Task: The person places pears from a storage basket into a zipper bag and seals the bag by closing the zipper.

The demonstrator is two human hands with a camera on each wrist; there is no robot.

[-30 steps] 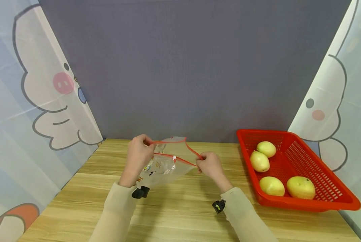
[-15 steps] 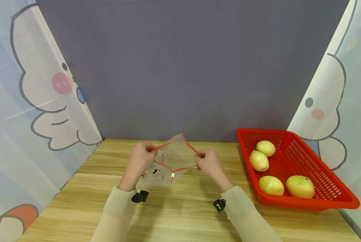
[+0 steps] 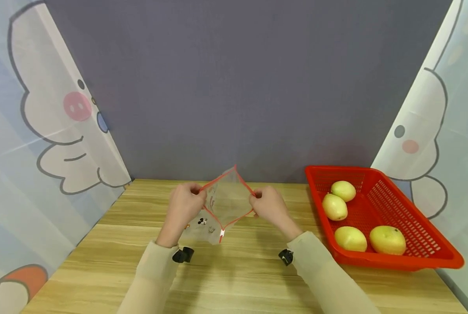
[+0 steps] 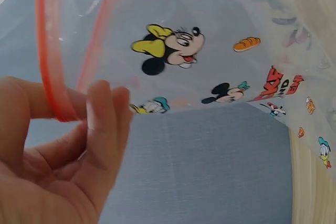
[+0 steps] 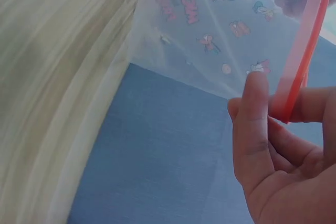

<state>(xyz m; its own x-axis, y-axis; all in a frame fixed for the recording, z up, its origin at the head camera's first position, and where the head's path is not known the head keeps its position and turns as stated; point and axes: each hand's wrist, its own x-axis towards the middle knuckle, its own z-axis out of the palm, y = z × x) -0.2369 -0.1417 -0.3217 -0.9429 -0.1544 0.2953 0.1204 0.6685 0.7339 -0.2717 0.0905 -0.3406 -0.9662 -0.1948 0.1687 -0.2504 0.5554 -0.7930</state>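
Observation:
A clear plastic bag (image 3: 228, 198) with a red zip edge and cartoon prints is held above the table, its mouth spread into a diamond. My left hand (image 3: 183, 205) pinches the left side of the red rim, and my right hand (image 3: 271, 207) pinches the right side. A white slider (image 3: 222, 233) sits at the near corner of the mouth. In the left wrist view, thumb and fingers of the left hand (image 4: 68, 145) grip the red edge of the bag (image 4: 178, 87). The right wrist view has the right hand (image 5: 286, 145) pinching the bag's red strip (image 5: 304, 51).
On the right of the wooden table (image 3: 234, 279) stands a red basket (image 3: 398, 261) with several yellow-green fruits, one of them a rounder fruit (image 3: 388, 240) near its front. A grey panel (image 3: 234, 87) rises behind the table, with cartoon-printed curtains at both sides.
The bag's mouth has spread from a slanted, narrower opening to a wide diamond, its far corner rising. The slider has moved down and slightly left. Both hands keep their hold on the rim.

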